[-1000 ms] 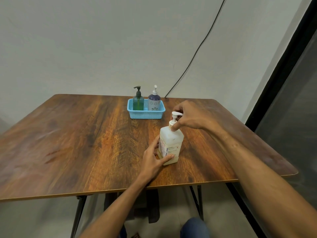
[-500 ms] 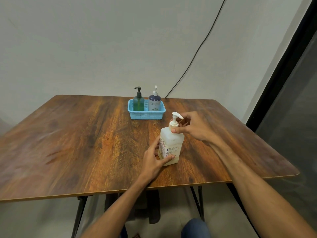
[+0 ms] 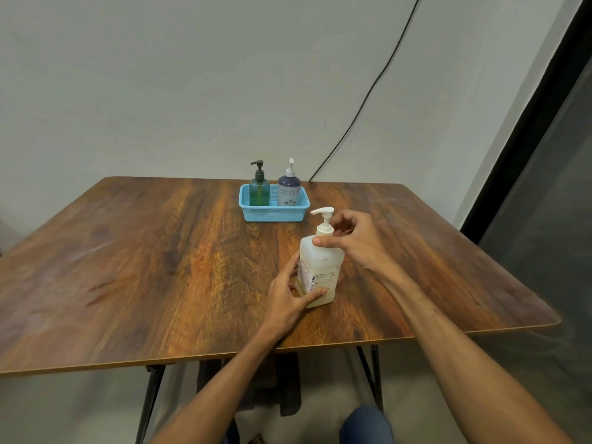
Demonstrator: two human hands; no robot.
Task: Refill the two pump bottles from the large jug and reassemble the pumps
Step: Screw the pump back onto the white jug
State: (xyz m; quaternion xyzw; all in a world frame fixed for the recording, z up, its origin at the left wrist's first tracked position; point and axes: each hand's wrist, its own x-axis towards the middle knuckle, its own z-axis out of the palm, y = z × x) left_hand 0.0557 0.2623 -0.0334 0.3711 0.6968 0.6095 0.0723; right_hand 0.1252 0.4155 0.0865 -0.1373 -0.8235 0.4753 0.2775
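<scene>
A large white jug [image 3: 320, 267] with a white pump head [image 3: 324, 216] stands upright on the wooden table [image 3: 160, 267], right of centre. My left hand [image 3: 290, 298] grips its lower part, thumb across the front label. My right hand [image 3: 355, 241] is at the pump collar, thumb pressed on the jug's shoulder and fingers curled behind the neck. A green pump bottle [image 3: 259, 190] with a dark pump and a purple-and-white pump bottle [image 3: 289, 189] with a white pump stand side by side in a blue basket [image 3: 272, 214] at the table's far edge.
A black cable [image 3: 368, 94] runs down the wall behind the basket. A dark frame [image 3: 525, 116] and screen stand to the right of the table. The table's near edge [image 3: 224, 358] is close to my body, and a knee in blue cloth [image 3: 365, 424] shows below.
My right hand has come down from on top of the pump head to the collar, and the nozzle now points left. My left hand and the jug have stayed put.
</scene>
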